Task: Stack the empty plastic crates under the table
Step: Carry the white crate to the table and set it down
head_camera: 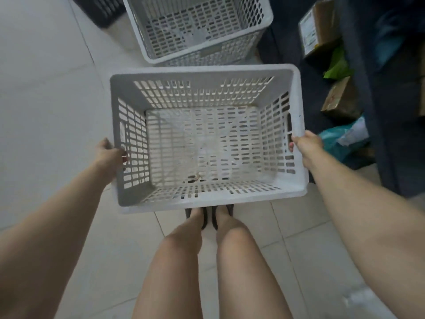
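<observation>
1. White slotted crate (pixel 207 139) held level above the tiled floor (pixel 46 88), open side up, empty bar a few crumbs on its base.
2. Left hand (pixel 110 153) clamped on the left rim, fingers hooked through the side slots; right hand (pixel 305 146) clamped on the right rim at the handle slot. Equal reach, neither arm nearer.
3. Second crate (pixel 197 26) sat on the floor straight ahead, just beyond the held one's far rim, also open and empty.
4. Key relation: long axes nearly parallel, both running left-right; second crate turned slightly, so probably a small twist needed before lowering in.
5. Dark crate (pixel 101 8) at far left, partly out of view.
6. Boxes (pixel 322 26) and bags (pixel 345 137) crowded the right side, near the right hand; path forward between them looked clear.
7. Feet (pixel 208 215) directly under the near rim. Table not identifiable.
</observation>
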A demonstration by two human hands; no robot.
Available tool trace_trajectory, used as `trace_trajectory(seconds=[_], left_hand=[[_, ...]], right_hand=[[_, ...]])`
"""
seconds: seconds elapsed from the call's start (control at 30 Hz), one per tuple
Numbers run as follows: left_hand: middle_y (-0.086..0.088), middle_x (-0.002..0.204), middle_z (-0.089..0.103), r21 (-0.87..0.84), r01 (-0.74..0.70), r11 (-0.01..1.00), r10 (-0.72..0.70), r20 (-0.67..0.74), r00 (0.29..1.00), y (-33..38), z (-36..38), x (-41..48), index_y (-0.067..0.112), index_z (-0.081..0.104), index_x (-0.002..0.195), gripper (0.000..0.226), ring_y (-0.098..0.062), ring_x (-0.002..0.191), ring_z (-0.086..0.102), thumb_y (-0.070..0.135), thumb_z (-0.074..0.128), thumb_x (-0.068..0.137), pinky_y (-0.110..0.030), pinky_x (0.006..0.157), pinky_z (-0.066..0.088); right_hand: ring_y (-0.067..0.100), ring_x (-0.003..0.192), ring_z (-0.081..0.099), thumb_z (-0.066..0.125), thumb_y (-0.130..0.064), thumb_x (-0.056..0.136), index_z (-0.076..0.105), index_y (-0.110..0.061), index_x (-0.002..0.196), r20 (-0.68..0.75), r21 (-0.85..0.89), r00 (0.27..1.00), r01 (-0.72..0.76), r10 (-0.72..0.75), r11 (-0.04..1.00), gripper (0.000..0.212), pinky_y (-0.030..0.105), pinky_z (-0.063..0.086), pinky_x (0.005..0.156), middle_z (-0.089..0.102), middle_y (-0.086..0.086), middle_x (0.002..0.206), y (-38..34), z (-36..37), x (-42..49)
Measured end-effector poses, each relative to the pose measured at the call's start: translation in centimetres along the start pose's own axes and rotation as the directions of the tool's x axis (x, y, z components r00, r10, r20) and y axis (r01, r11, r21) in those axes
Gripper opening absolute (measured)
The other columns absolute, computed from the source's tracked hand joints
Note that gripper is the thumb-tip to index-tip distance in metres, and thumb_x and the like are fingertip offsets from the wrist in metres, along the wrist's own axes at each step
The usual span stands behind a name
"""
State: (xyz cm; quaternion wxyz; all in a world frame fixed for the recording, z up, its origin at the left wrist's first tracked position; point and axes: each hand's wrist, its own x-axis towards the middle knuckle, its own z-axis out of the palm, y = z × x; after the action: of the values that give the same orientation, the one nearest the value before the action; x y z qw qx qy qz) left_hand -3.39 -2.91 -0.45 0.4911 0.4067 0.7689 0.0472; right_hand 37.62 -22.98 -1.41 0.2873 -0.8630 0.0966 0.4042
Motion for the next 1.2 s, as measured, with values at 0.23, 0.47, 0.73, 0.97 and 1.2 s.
trace_trajectory(seconds=[0.23,0.47,0.73,0.97,1.2], left_hand=[[-0.007,0.067,0.046,0.134,-0.156,0.979,0.136,0.149,0.979,3.0,-4.5,-11.4,0.018,0.041,0.070,0.034,-0.015,0.048,0.047,-0.010,0.041,0.088,-0.012,0.027,0.036],[-0.007,0.066,0.042,0.228,-0.344,0.911,0.258,0.336,0.906,3.9,-3.3,-21.6,0.016,0.036,0.071,0.029,-0.019,0.053,0.040,-0.002,0.037,0.093,-0.018,0.034,0.038],[-0.008,0.064,0.048,0.263,-0.523,0.811,0.299,0.582,0.757,3.5,6.0,-35.3,0.014,0.045,0.078,0.026,-0.017,0.044,0.049,0.001,0.033,0.096,-0.013,0.040,0.037],[-0.007,0.065,0.043,0.357,-0.672,0.649,0.330,0.664,0.671,-2.4,18.3,-48.8,0.013,0.044,0.083,0.022,-0.020,0.051,0.037,-0.006,0.034,0.090,-0.024,0.041,0.032],[-0.009,0.068,0.048,0.393,-0.750,0.532,0.321,0.726,0.608,-6.1,32.2,-60.4,0.010,0.047,0.088,0.019,-0.021,0.055,0.041,-0.004,0.035,0.090,-0.028,0.053,0.036]], right_hand=[[0.020,0.053,0.042,0.048,0.003,0.087,0.061,-0.007,0.098,-0.105,0.102,0.992,-0.065,0.075,0.993,0.019,0.030,0.038,0.054,0.053,0.008,0.064,7.0,-10.7,-13.5],[0.015,0.058,0.047,0.053,0.007,0.076,0.056,-0.012,0.069,-0.239,0.342,0.943,-0.143,0.233,0.929,0.020,0.021,0.036,0.048,0.062,0.006,0.083,18.5,-19.9,-27.0],[0.015,0.055,0.043,0.053,0.006,0.079,0.045,-0.012,0.057,-0.342,0.501,0.844,-0.207,0.413,0.840,0.030,0.021,0.036,0.041,0.055,0.005,0.075,33.2,-30.0,-35.7],[0.016,0.054,0.039,0.051,0.007,0.085,0.045,-0.011,0.056,-0.364,0.631,0.780,-0.196,0.509,0.751,0.034,0.011,0.030,0.029,0.052,0.011,0.081,46.4,-41.1,-37.1],[0.028,0.094,0.057,0.051,0.004,0.088,0.055,-0.005,0.053,-0.328,0.774,0.702,-0.184,0.632,0.606,0.036,0.021,0.038,0.064,0.063,0.022,0.091,56.1,-52.9,-35.2]])
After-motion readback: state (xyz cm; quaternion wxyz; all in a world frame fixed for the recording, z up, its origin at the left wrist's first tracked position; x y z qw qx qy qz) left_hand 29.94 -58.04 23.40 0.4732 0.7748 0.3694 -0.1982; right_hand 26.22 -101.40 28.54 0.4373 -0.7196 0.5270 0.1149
